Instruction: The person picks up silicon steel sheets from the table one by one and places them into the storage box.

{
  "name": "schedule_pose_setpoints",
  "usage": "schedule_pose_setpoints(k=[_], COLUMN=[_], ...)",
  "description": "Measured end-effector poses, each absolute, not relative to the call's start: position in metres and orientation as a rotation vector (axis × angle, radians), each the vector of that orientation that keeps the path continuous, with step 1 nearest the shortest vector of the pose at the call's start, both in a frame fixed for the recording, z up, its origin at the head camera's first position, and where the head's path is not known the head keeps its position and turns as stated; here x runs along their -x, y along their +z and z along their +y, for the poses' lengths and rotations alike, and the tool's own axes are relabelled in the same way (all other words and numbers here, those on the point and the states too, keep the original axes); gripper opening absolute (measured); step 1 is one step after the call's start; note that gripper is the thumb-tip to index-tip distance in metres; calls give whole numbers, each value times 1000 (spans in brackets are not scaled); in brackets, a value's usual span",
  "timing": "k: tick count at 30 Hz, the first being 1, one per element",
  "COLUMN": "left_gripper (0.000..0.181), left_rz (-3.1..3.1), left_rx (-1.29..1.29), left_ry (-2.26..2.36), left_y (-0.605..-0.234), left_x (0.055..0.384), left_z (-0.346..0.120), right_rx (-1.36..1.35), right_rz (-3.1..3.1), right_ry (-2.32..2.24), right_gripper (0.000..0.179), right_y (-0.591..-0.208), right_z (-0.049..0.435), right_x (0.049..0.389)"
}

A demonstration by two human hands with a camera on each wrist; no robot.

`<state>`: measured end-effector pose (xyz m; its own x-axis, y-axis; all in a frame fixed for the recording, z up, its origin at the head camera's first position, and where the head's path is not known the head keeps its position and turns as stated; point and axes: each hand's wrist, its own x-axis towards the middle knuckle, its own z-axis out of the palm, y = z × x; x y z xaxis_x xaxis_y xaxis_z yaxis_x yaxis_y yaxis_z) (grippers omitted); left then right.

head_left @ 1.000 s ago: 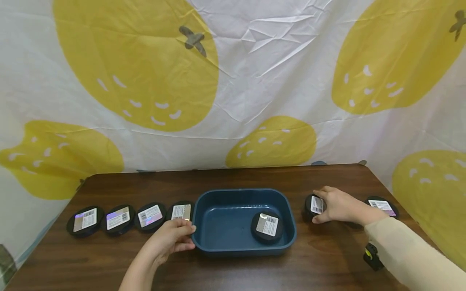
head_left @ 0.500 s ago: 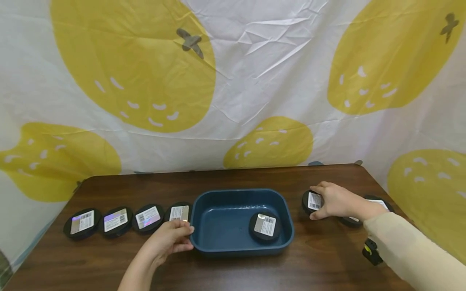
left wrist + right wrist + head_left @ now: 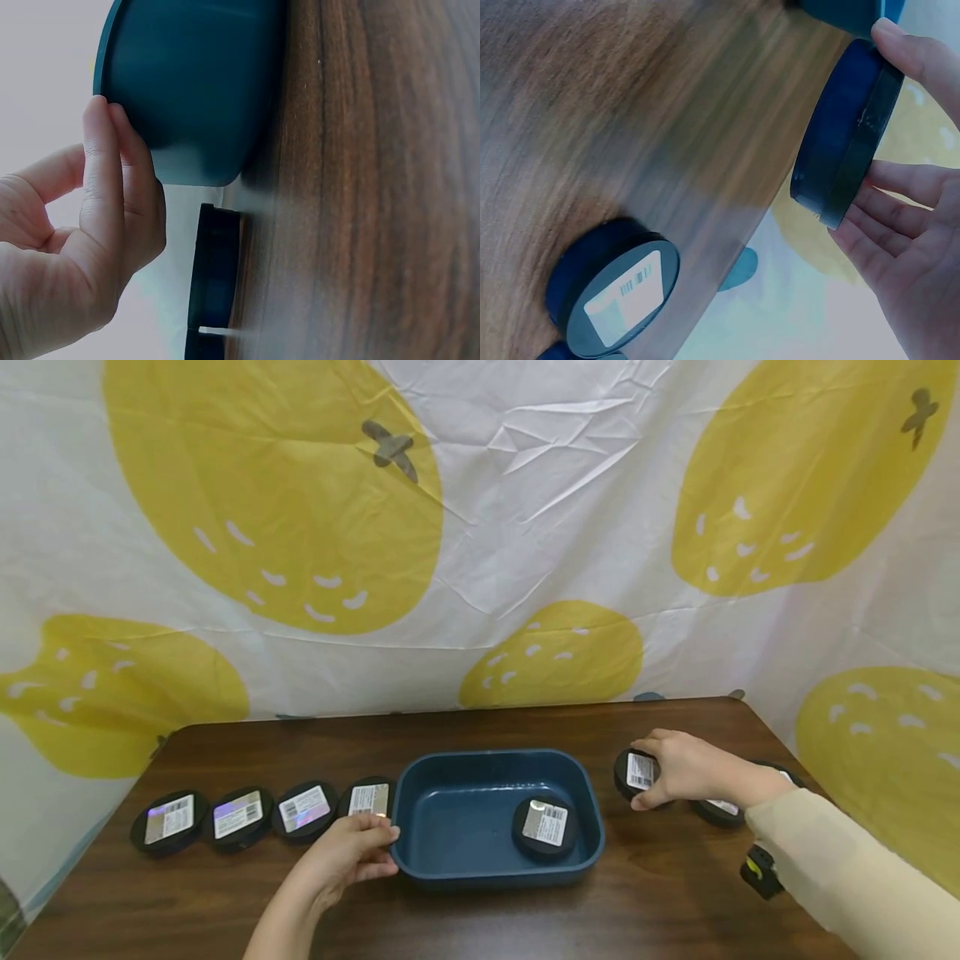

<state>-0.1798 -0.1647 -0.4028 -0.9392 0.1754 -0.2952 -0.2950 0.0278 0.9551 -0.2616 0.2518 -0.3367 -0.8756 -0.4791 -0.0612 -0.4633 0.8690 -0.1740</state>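
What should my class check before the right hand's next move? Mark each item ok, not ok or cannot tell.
1. Right hand grips its disc: ok, thumb and fingers hold the edge.
2. Left hand is on the tray: ok, at its left rim.
3. Tray has space: ok, one disc sits at the right; the left part is bare.
4. Gripped disc is over the tray: not ok, it is right of the rim.
5. Lifted enough to clear the rim: cannot tell.
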Motion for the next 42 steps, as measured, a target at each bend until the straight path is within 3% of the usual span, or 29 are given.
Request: schedule_pose_setpoints(k=[42], left_gripper=[11], left_rz=[2017], left_rx=[159], left_ry=[1946], left_y=[-402], left_x=[179], left_z=[-163], right_rx=[945], right_rz=[2876], right_ry=[-156], right_gripper=[85], right_y=[-311], right_z=[200], right_x=[246])
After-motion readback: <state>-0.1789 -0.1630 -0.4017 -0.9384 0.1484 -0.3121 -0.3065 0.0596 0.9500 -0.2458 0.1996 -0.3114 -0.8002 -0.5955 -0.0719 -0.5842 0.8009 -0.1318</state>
